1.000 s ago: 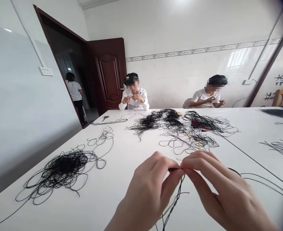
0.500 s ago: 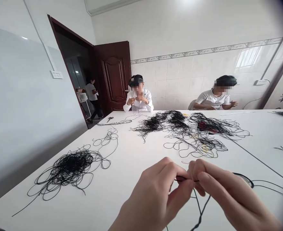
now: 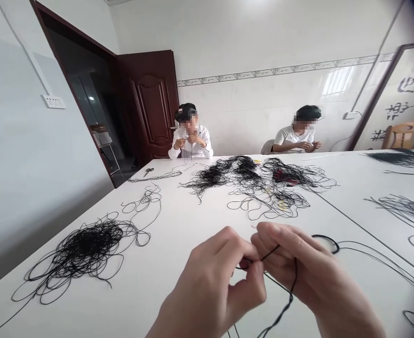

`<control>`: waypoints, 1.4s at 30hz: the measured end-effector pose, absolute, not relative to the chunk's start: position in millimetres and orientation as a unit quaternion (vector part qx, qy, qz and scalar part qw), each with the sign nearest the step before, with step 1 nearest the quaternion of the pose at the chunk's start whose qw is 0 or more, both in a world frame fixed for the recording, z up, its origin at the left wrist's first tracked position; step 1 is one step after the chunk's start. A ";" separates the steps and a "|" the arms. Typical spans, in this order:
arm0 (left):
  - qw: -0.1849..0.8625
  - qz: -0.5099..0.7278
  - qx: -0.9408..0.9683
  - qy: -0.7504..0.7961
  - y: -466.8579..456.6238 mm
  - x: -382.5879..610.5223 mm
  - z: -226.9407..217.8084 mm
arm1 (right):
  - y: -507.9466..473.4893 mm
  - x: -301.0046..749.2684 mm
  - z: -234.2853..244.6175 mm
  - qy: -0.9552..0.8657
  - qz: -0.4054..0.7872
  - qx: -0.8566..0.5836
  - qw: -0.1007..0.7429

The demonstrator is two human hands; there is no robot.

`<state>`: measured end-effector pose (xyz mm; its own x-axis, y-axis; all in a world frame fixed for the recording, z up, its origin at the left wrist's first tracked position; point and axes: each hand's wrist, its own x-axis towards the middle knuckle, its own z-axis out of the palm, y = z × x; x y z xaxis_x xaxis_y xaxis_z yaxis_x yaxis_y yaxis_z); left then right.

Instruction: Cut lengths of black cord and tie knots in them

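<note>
Between my hands runs a thin black cord (image 3: 293,277), with a twisted or braided length hanging below toward the table's near edge. My left hand (image 3: 214,277) pinches the cord between thumb and index finger. Close against it on the right, my right hand (image 3: 298,263) has its fingers curled and the cord drawn over the thumb side, so it is held there too. Behind the right hand a black loop shows, and two thin strands trail from it to the right. The exact crossing of the cord at the fingertips is partly hidden.
A tangled black cord pile (image 3: 90,244) lies left on the white table (image 3: 179,220). More black cord heaps (image 3: 228,173) spread across the middle, with red-handled scissors (image 3: 280,177) among them. Small scissors (image 3: 149,172) rest far left. Two people sit opposite, hands raised.
My right hand has turned and drawn the cord up over its thumb side, while my left keeps its pinch. The view has swung right, and the person in the doorway is no longer visible.
</note>
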<state>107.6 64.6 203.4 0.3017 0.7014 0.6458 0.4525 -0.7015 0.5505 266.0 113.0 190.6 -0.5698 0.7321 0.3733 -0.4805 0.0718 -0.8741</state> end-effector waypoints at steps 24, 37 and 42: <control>0.510 0.816 0.234 0.138 77.7 -2.4 237.9 | 155.7 404.8 198.1 -0.567 0.231 -0.303 0.730; 0.345 0.675 0.473 0.450 89.3 53.3 212.8 | 140.4 320.7 192.4 -0.623 0.307 -0.282 0.662; 0.334 0.531 0.603 0.493 85.6 91.4 206.1 | 109.8 271.1 188.4 -0.784 0.244 -0.305 0.482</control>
